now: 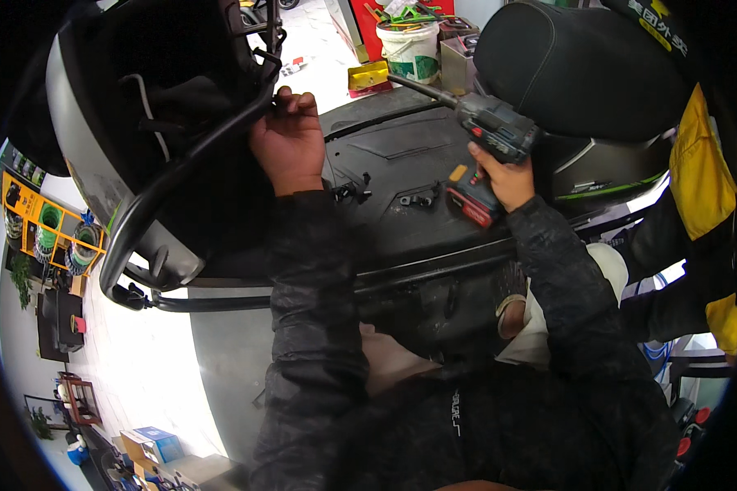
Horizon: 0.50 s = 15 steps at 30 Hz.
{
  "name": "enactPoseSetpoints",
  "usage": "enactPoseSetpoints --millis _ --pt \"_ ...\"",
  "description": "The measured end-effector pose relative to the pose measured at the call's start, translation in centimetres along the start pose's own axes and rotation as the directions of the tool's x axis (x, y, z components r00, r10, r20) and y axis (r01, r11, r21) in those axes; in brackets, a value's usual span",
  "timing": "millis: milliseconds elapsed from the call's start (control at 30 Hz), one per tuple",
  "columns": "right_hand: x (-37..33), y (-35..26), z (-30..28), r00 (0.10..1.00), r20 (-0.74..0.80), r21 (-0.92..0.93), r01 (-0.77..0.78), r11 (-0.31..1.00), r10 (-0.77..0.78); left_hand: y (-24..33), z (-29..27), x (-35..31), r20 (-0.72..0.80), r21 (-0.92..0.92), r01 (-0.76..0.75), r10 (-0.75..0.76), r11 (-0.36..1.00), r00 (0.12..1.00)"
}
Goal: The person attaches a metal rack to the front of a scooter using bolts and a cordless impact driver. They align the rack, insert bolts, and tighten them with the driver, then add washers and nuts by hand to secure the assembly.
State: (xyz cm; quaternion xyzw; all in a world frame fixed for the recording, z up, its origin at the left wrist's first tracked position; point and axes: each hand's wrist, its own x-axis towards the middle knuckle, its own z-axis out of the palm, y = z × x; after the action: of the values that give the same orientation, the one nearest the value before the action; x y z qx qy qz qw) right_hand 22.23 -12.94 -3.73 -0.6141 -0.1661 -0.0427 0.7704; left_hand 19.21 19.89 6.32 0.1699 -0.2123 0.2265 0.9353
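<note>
Over a scooter's dark grey footboard [401, 236], in a bright workshop with pale flooring [143, 360], holds a cordless driver [499, 129] in the right grip [509, 177], wrapped firmly around the handle, with one finger reaching forward beneath the tool's body. Extends above that grip as a dark housing and below it as a red-and-black battery [471, 203], over the footboard. Points its long, thin nose [424, 88] up and to the left, toward the footboard's far side. Holds the left grip [291, 146] raised beside a black tubular bar [172, 170], with fingers curled near its upper end; cannot tell whether pinching anything at the fingertips, or whether touching the bar or only close to it.

Shows, between both grips, small dark metal parts [418, 199] lying on the footboard. Farther out, shows a padded black seat [581, 74] above and right of the driver, then a white bucket [409, 56] near the top, with a yellow box [369, 79] just left of it. Includes yellow cloth [700, 172] at far right, an orange rack [34, 208] at far left, and a blue box [160, 444] at lower left.
</note>
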Motion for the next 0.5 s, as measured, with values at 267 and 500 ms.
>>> enactPoseSetpoints --millis 267,500 --pt "2.3 2.6 0.3 0.999 -0.005 -0.326 0.046 0.944 -0.05 0.2 0.9 -0.4 -0.027 0.026 0.002 -0.002 1.0 1.0" --pt "-3.1 -2.1 2.2 0.876 -0.073 -0.685 0.304 0.662 -0.477 0.1 1.0 -0.2 -0.047 -0.023 0.039 -0.04 0.999 0.998"
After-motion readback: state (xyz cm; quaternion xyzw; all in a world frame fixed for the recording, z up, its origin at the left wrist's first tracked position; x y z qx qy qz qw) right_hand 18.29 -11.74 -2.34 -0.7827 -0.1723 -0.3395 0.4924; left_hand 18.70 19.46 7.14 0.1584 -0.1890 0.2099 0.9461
